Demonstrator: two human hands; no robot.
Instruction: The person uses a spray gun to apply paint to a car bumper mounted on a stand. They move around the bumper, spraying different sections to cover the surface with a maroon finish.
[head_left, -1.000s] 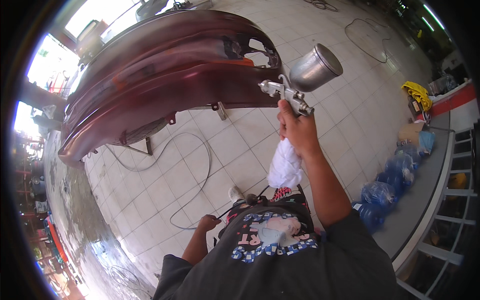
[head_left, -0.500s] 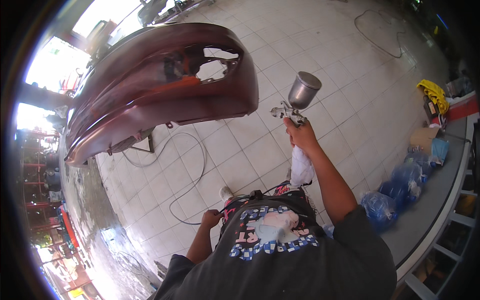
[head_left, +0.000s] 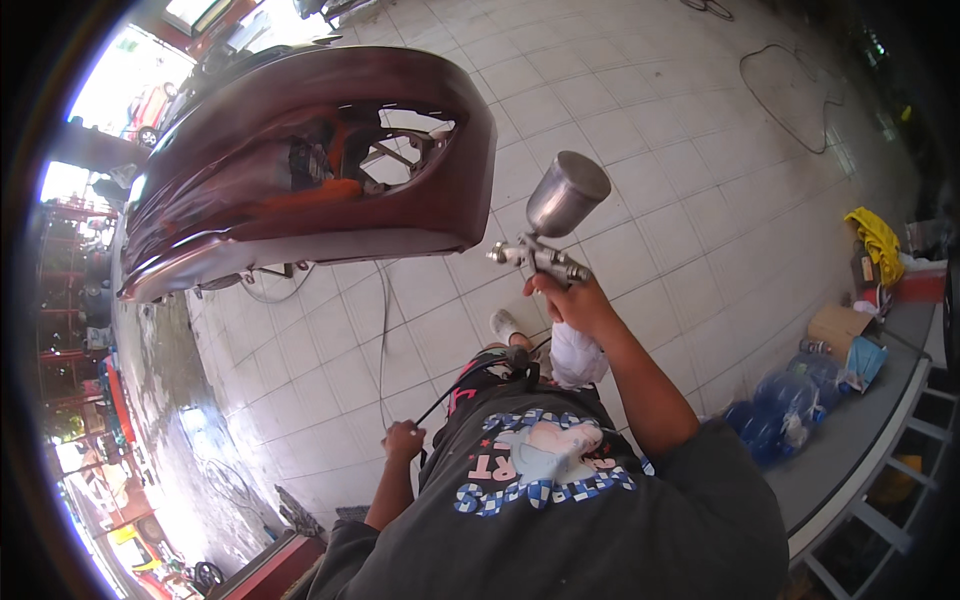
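My right hand (head_left: 572,300) is closed round the handle of a spray gun (head_left: 535,257) with a metal cup on top. The gun's nozzle points left. A white cloth (head_left: 577,355) hangs below that hand. Lower left, my left hand (head_left: 403,439) is closed on a dark air hose (head_left: 450,392), which runs past my waist. A glossy dark red car bumper (head_left: 330,225) fills the upper left, with an opening near its right end. The gun is just right of the bumper, apart from it.
Light floor tiles (head_left: 440,300) lie all round me. Along the right stand blue plastic bottles (head_left: 785,405), a cardboard box (head_left: 838,328) and a yellow cloth (head_left: 875,243). A ladder (head_left: 890,520) is at the lower right. A thin cable (head_left: 745,75) lies on the floor at the upper right.
My right hand and the spray gun sit lower and further left, nearer the bumper's right end. My left hand is a little further left and lower. The view has shifted, and a foot has come forward.
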